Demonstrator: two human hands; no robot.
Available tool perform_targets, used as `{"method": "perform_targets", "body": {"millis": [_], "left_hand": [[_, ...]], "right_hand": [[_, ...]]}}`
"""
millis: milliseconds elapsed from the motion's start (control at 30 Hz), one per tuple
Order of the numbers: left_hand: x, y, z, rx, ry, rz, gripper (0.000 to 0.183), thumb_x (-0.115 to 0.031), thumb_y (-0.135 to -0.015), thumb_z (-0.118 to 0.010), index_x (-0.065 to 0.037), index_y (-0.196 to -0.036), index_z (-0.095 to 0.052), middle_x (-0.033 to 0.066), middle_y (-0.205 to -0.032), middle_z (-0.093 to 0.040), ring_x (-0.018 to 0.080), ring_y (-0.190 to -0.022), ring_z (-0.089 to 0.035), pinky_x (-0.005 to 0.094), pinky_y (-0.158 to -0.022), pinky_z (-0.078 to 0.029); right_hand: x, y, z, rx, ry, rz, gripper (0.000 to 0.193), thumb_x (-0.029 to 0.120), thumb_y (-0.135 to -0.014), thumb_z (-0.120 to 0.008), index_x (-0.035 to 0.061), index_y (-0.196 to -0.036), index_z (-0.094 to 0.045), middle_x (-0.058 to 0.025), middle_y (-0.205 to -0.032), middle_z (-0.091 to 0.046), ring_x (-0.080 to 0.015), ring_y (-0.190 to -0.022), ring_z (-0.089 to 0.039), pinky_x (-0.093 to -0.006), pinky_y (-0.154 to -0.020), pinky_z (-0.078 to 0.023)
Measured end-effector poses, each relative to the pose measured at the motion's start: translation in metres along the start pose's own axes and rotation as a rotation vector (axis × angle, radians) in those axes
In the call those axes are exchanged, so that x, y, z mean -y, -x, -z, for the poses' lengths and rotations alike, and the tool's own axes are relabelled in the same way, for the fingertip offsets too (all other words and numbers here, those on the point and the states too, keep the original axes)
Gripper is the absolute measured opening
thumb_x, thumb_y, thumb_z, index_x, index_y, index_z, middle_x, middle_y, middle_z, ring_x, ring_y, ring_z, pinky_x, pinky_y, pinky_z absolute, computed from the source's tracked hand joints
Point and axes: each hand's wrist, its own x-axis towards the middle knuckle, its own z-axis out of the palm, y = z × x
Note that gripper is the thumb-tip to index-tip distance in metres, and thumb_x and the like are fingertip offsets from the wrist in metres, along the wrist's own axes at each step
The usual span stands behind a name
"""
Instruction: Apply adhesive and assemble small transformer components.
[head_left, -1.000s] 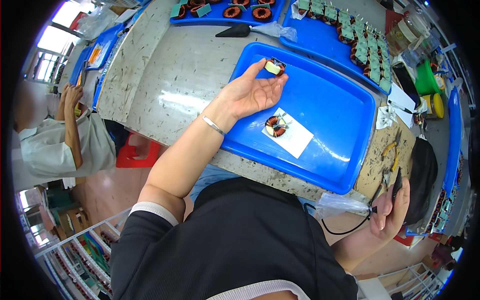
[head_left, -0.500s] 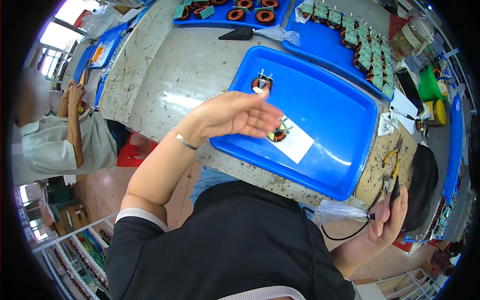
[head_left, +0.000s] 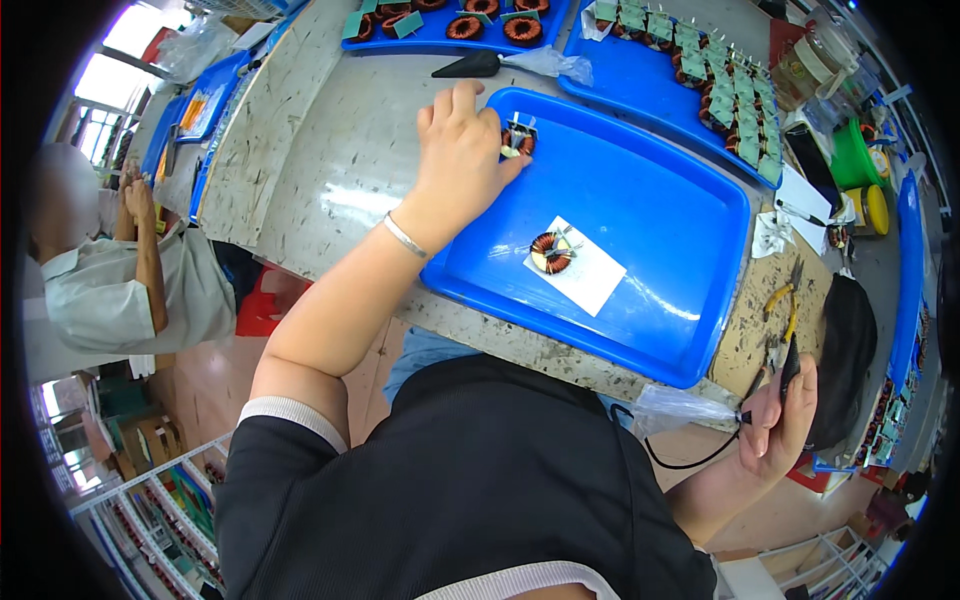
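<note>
My left hand [head_left: 455, 150] reaches over the far left corner of the blue tray [head_left: 690, 340]. Its thumb and index finger are closed around a copper-wound ring coil [head_left: 515, 142] with metal pins and a pale patch. A second ring coil [head_left: 551, 254], with wire leads sticking out, lies on a white paper rectangle [head_left: 590, 285] in the tray. At the lower right, my right hand [head_left: 785, 415] is closed on a black pointed tool [head_left: 790, 366]. Clear plastic film [head_left: 683, 408] and a looping black cord trail beside that hand.
Behind stand blue trays, one with bare coils [head_left: 465, 28], another with rows of coils on green boards [head_left: 740, 115]. A black cone with a plastic tail [head_left: 470, 66] lies between. Yellow-handled pliers [head_left: 783, 300] and a black cloth [head_left: 843, 360] are right. A co-worker [head_left: 130, 280] sits left.
My left hand has moved from above the middle of the tray up and left to the far coil, which has shifted slightly farther away. The coil on the paper is now uncovered. My right hand stays put.
</note>
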Motion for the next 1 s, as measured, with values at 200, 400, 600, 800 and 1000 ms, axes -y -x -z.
{"method": "perform_targets", "body": {"millis": [200, 400, 600, 800, 1000], "left_hand": [[0.003, -0.011, -0.008, -0.15, -0.007, -0.006, 0.034, -0.023, -0.058, -0.074, -0.003, -0.078, -0.055, 0.0133, -0.106, -0.047, 0.0277, -0.097, -0.044, 0.0377, -0.078, -0.034], [-0.024, 0.021, 0.04, 0.511, 0.529, 0.121, 0.044, -0.024, -0.061, -0.074, -0.001, -0.09, -0.05, 0.0148, -0.089, -0.052, 0.0266, -0.079, -0.053, 0.0326, -0.067, -0.043], [-0.044, 0.049, 0.026, 0.351, 0.551, 0.014, 0.043, -0.02, -0.06, -0.074, -0.001, -0.087, -0.046, 0.0142, -0.079, -0.051, 0.0264, -0.075, -0.053, 0.0337, -0.067, -0.045], [-0.039, 0.053, 0.016, 0.407, 0.619, 0.032, 0.04, -0.018, -0.06, -0.074, -0.001, -0.082, -0.046, 0.0122, -0.077, -0.051, 0.0259, -0.071, -0.052, 0.0332, -0.064, -0.044], [-0.039, 0.053, 0.019, 0.33, 0.641, 0.07, 0.037, -0.017, -0.06, -0.075, -0.001, -0.08, -0.048, 0.0117, -0.076, -0.052, 0.0241, -0.066, -0.052, 0.032, -0.061, -0.045]], "right_hand": [[-0.002, 0.002, -0.003, 0.016, -0.043, -0.032, 0.014, 0.008, -0.088, -0.042, -0.0017, -0.098, -0.041, -0.0055, -0.048, -0.047, -0.0057, -0.027, -0.036, -0.0151, -0.026, -0.025], [-0.002, 0.001, 0.001, 0.021, -0.052, 0.018, 0.021, 0.008, -0.088, -0.043, -0.0032, -0.106, -0.04, -0.0079, -0.054, -0.049, -0.008, -0.033, -0.042, -0.0146, -0.029, -0.029], [-0.003, -0.003, -0.027, 0.017, 0.249, -0.006, 0.034, 0.007, -0.083, -0.05, -0.0043, -0.112, -0.037, -0.0118, -0.067, -0.058, -0.0132, -0.048, -0.055, -0.0177, -0.04, -0.039], [-0.009, -0.016, -0.045, 0.05, 0.64, -0.147, 0.03, 0.001, -0.078, -0.056, -0.0044, -0.105, -0.044, -0.0157, -0.087, -0.063, -0.0143, -0.079, -0.06, -0.0175, -0.065, -0.042], [-0.025, -0.031, -0.064, 0.077, 0.555, -0.143, 0.018, 0.002, -0.081, -0.053, -0.005, -0.096, -0.047, -0.0177, -0.087, -0.062, -0.02, -0.075, -0.063, -0.0195, -0.052, -0.047]]}}
